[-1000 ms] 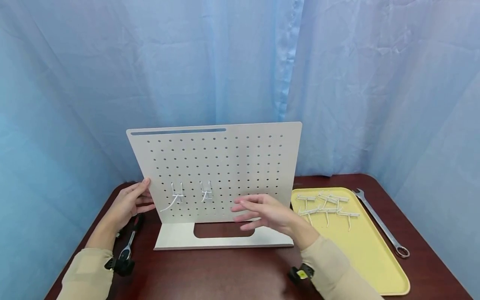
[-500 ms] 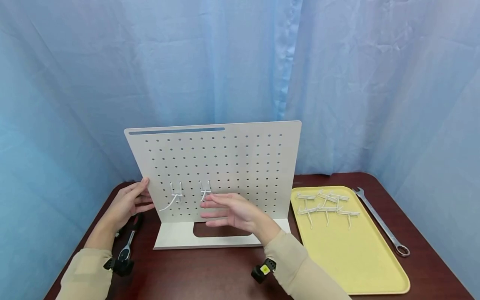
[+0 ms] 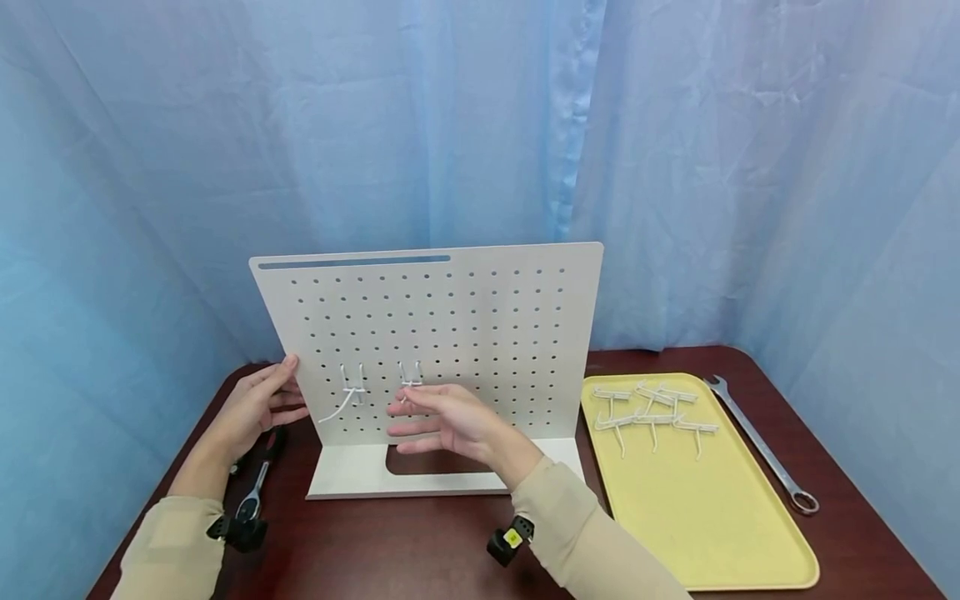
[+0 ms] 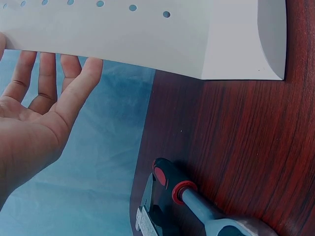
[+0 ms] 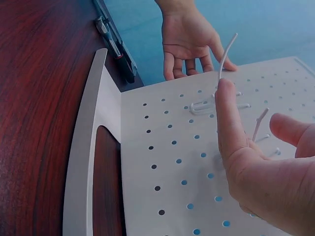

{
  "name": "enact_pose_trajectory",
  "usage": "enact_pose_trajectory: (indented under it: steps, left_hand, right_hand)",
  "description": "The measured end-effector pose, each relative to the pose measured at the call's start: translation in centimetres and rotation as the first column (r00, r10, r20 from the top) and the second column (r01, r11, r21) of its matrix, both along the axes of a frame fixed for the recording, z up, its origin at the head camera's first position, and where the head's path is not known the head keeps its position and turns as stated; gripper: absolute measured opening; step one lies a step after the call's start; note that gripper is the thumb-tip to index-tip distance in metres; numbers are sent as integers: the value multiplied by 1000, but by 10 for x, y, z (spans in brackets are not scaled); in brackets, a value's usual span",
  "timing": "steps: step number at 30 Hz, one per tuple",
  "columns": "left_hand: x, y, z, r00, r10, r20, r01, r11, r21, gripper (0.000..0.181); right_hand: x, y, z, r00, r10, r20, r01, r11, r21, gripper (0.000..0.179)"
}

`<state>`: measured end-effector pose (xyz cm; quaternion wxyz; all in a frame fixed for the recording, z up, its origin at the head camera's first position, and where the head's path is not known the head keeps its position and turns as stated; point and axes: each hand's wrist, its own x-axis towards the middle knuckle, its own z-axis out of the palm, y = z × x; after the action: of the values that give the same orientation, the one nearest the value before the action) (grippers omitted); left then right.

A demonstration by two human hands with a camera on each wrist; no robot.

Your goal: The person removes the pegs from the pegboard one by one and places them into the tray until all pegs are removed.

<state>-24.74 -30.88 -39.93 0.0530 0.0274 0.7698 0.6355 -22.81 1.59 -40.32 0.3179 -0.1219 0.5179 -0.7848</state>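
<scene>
A white pegboard (image 3: 517, 258) stands upright on its flat base. My left hand (image 3: 251, 408) holds its left edge, thumb at the front and fingers behind, as the left wrist view (image 4: 78, 83) also shows. Two white wire hooks hang in the board's lower left part: an outer hook (image 3: 353, 390) and an inner hook (image 3: 410, 382). In front of the inner one is my right hand (image 3: 457, 425), fingers extended and thumb apart. From the right wrist view, the inner hook's prong (image 5: 262, 118) rises between that thumb and the forefinger.
To the right lies a yellow tray (image 3: 705, 508) with several more wire hooks (image 3: 654, 421) at its far end. A combination wrench (image 3: 761, 442) lies along the tray's right side. Left of the board base are a ratchet (image 4: 170, 179) and another tool (image 4: 146, 216). Blue curtains surround the table.
My right hand has moved left across the board's front, from its right half to the inner hook. The left hand keeps its hold on the edge.
</scene>
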Motion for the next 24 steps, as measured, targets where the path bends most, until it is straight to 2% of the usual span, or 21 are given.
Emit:
enact_pose_trajectory:
  steps: [6,17,24]
  left_hand:
    - [1,0,-2,1000,2,-13,-3,1000,-30,49]
    - [-2,4,1,1000,-9,-16,9,1000,-19,50]
    - [-1,2,-1,1000,-5,-17,4,1000,-19,48]
  right_hand:
    - [-1,-2,-1,1000,-14,9,14,1000,10,47]
    - [-6,-3,3,1000,-22,4,22,999,28,46]
    - [-3,-6,6,1000,-23,8,23,999,31,44]
